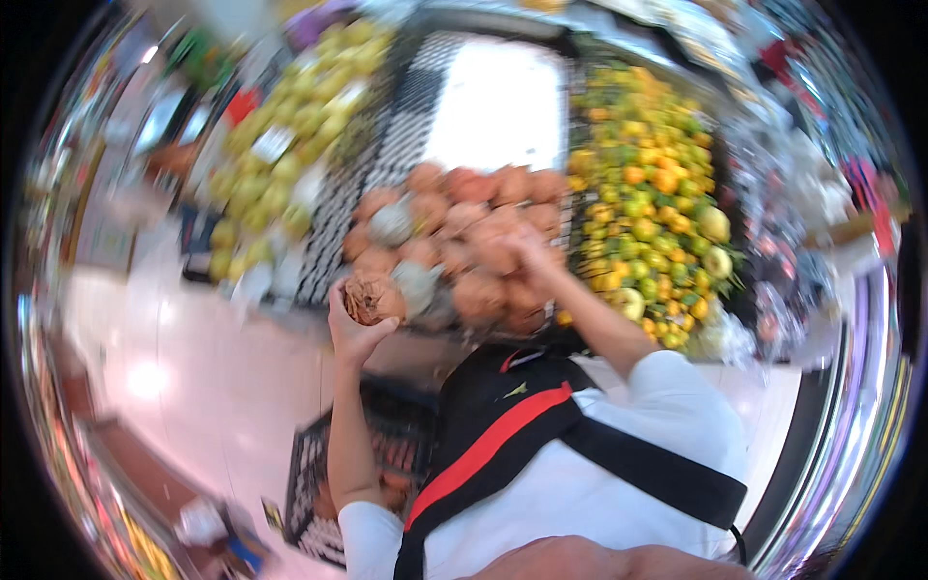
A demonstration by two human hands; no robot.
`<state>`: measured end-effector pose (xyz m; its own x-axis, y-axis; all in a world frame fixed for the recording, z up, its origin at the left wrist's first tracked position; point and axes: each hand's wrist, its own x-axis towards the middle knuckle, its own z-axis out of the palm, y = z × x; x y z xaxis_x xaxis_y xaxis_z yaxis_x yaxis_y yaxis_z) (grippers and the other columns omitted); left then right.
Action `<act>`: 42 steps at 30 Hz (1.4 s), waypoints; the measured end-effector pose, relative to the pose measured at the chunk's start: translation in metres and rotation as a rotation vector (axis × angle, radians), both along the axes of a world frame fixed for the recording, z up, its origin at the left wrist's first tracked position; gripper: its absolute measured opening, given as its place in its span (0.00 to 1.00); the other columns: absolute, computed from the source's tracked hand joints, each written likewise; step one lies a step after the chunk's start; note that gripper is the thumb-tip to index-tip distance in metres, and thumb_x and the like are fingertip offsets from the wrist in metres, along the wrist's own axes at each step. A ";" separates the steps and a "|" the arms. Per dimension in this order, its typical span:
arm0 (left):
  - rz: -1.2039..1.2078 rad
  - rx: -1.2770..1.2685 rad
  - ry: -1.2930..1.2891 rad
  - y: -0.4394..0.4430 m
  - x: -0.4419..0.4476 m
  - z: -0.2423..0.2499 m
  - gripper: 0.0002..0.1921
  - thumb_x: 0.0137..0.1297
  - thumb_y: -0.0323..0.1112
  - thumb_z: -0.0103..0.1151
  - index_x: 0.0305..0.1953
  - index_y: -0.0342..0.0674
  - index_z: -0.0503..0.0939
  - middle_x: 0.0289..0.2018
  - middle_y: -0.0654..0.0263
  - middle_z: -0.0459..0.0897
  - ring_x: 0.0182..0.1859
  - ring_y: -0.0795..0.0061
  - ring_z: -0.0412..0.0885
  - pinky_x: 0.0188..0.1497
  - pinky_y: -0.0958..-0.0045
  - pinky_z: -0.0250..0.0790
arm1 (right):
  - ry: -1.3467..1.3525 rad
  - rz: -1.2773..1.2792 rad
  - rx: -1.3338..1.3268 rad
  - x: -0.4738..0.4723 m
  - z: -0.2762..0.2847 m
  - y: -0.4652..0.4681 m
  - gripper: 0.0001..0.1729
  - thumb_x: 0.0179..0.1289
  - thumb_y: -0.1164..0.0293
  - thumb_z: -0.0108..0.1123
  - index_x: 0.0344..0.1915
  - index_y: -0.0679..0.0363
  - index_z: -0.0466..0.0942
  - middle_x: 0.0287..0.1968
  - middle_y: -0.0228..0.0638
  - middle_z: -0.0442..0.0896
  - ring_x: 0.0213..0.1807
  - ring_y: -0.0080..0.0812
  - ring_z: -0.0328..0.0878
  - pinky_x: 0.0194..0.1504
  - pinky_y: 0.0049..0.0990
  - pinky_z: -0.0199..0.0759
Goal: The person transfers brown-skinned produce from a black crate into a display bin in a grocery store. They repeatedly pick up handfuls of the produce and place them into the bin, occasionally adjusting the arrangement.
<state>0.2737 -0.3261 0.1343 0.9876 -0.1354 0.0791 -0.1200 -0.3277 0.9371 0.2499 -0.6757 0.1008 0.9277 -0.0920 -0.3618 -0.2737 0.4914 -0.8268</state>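
A round brownish-orange fruit with a dry, leafy crown, possibly a pomegranate, is held in my left hand at the near left corner of the display. My right hand reaches over the pile of similar orange-brown fruits and touches or nearly touches one; blur hides whether its fingers grip it. A few pale, whitish-green wrapped-looking fruits lie among them. The pile fills the near part of a black plastic crate.
Yellow-green fruits are heaped at left, small orange and green citrus at right. Plastic-bagged goods stand farther right. A black crate holding more orange-brown fruits sits low at my left side. A bright white surface shows at the display's back.
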 end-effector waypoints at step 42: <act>-0.093 0.404 -0.403 -0.058 0.002 -0.073 0.20 0.62 0.29 0.59 0.56 0.32 0.74 0.56 0.49 0.74 0.60 0.48 0.70 0.63 0.55 0.62 | -0.318 -0.306 -1.668 -0.120 0.014 0.006 0.29 0.51 0.67 0.68 0.55 0.59 0.73 0.58 0.48 0.71 0.63 0.56 0.65 0.64 0.49 0.59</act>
<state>0.2752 -0.3846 0.0609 0.8729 -0.3179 0.3701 -0.4867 -0.6213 0.6141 0.1297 -0.6696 0.1145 0.8170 -0.3206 0.4794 -0.0793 -0.8858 -0.4573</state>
